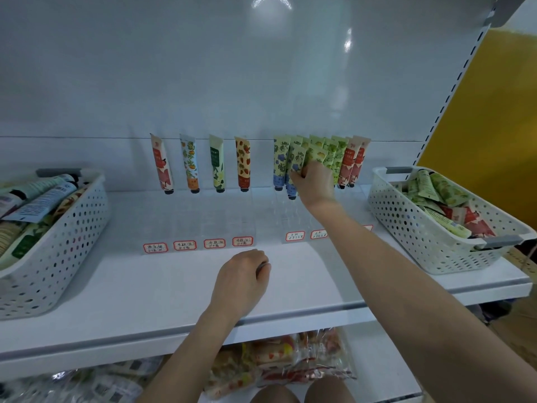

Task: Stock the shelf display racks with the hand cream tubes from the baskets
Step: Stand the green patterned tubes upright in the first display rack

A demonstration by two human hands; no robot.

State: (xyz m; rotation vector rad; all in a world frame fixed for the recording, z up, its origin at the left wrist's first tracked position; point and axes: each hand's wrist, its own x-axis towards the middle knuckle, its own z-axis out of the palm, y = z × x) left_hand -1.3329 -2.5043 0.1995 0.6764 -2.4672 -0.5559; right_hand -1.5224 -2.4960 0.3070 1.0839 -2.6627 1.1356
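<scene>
My right hand (315, 183) reaches to the back of the shelf and grips a pale green tube with blue flowers (295, 161), held upright among the tubes in the right clear rack (293, 219). Green and red tubes (347, 161) stand packed beside it. Four single tubes (216, 165) stand in the left clear rack (200, 225). My left hand (242, 279) rests on the shelf front with its fingers curled under, holding nothing I can see. A white basket (436, 228) at the right holds several green and red tubes. Another white basket (52, 234) at the left holds mixed tubes.
Handwritten red-bordered price labels (199, 245) line the rack fronts. The white shelf board (162, 289) runs between the baskets. Below it, a lower shelf holds packaged goods in clear wrappers (279, 359). A yellow panel (491, 117) stands at the right.
</scene>
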